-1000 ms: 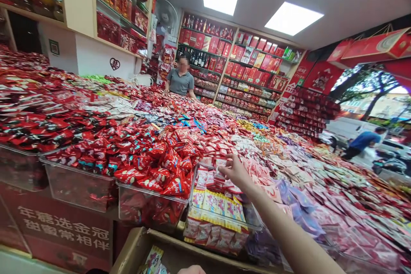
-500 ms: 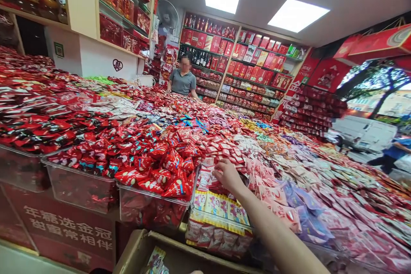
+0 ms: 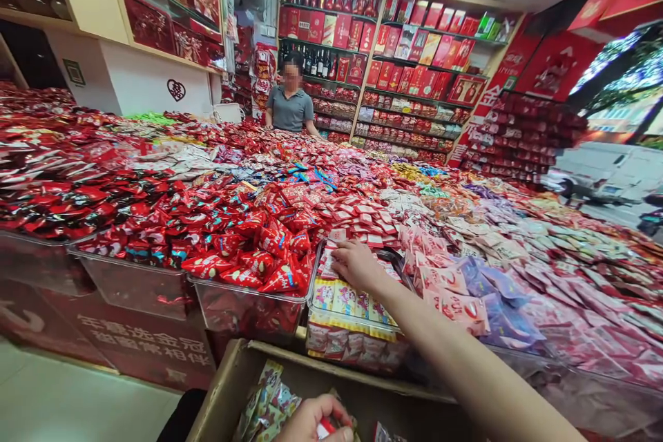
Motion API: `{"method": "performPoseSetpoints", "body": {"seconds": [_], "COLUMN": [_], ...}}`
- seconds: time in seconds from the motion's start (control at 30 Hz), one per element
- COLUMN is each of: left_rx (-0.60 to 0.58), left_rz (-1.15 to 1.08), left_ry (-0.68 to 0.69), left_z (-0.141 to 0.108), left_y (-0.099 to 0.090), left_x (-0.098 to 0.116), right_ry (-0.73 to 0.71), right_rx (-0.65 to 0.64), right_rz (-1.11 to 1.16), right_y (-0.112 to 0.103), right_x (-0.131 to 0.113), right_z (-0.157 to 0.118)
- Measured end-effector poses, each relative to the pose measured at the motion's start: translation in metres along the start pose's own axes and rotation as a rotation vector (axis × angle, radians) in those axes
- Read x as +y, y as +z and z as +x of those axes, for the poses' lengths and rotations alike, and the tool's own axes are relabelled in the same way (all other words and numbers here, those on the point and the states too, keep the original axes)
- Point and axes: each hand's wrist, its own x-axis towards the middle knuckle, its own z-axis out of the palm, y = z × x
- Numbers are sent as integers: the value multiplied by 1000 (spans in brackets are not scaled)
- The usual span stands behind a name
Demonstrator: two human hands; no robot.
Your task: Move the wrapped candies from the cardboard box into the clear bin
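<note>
My right hand rests palm down on small packets in a clear bin, its fingers bent over them; what they hold, if anything, is hidden. Yellow-and-white cartoon packets lie in rows at the front of this bin. Low in the view, my left hand is inside a cardboard box, its fingers curled round a small red and white packet. Beside that hand in the box lie more cartoon packets.
Left of the bin, red triangular packets heap over another clear bin. Pink and purple packets pile up to the right. A person in a grey shirt stands behind the display, before shelves of bottles and boxes.
The view has shifted, bringing more of the cardboard box into sight. My left hand has come into fuller view with a red and white packet. My right hand is lower over its bin.
</note>
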Motion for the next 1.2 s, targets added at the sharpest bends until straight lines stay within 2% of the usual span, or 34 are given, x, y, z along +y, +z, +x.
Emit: {"method": "performPoseSetpoints", "body": {"seconds": [0.27, 0.63, 0.83, 1.03, 1.2], "left_rx": [21, -54, -52, -33, -95], "left_rz": [1, 77, 102, 201, 182], "left_ry": [-79, -25, 15, -1, -58], "left_z": [-6, -7, -8, -13, -15], "left_y": [5, 8, 9, 9, 13], "left_x": [9, 3, 3, 5, -2], "right_ry": [-36, -40, -20, -11, -91], "right_rx": [-5, -37, -52, -52, -59], "right_rz": [33, 40, 1, 46, 65], "right_y": [2, -3, -7, 4, 16], "right_x": [2, -1, -5, -2, 4], "right_z": [-4, -4, 0, 1, -4]}}
